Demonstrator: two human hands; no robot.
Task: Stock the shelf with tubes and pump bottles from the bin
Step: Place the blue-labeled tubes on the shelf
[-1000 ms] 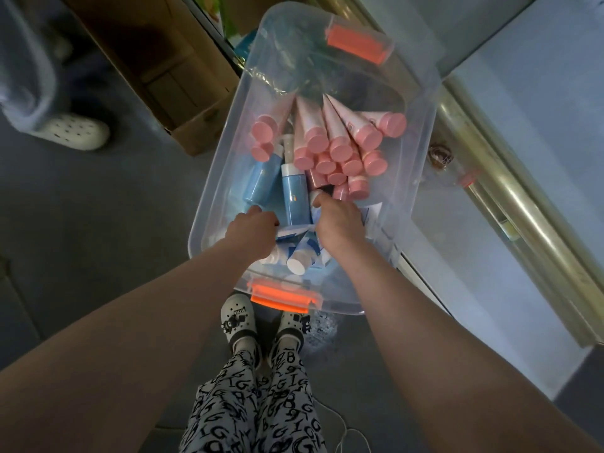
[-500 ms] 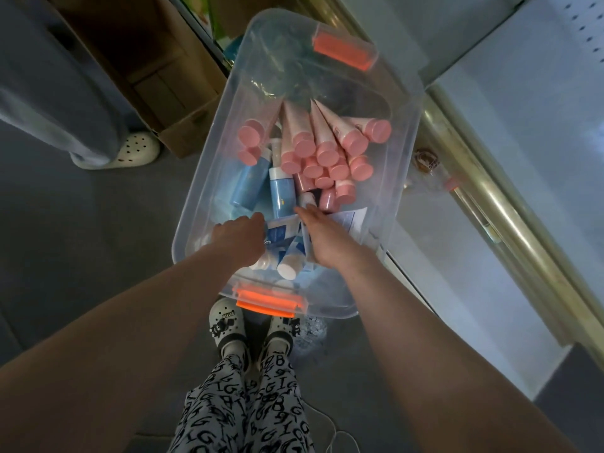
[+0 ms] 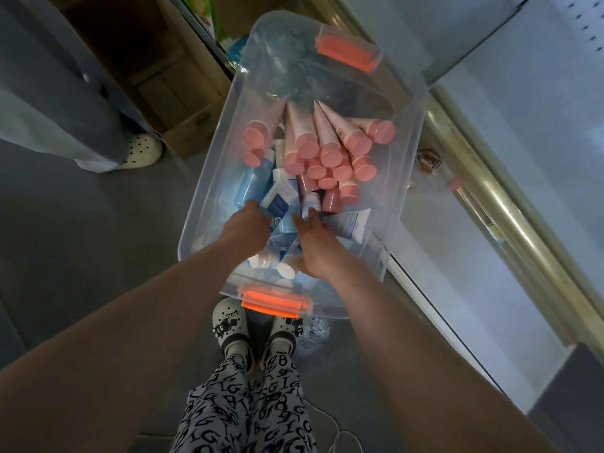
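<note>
Now | left hand [image 3: 249, 225] – curled round a blue tube [image 3: 280, 201] in the bin [image 3: 408, 142] | right hand [image 3: 315, 238] – fingers straight, beside a white tube [image 3: 348, 223]

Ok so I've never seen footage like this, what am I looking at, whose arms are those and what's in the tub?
One camera, worn on a person's head, looks down; no machine here. The two bare arms are that person's own, reaching into a clear bin with orange latches. In it lie pink-capped tubes and blue bottles. The right hand is open, fingers spread, holding nothing. The left hand touches a blue and white bottle; whether it grips it is hidden.
</note>
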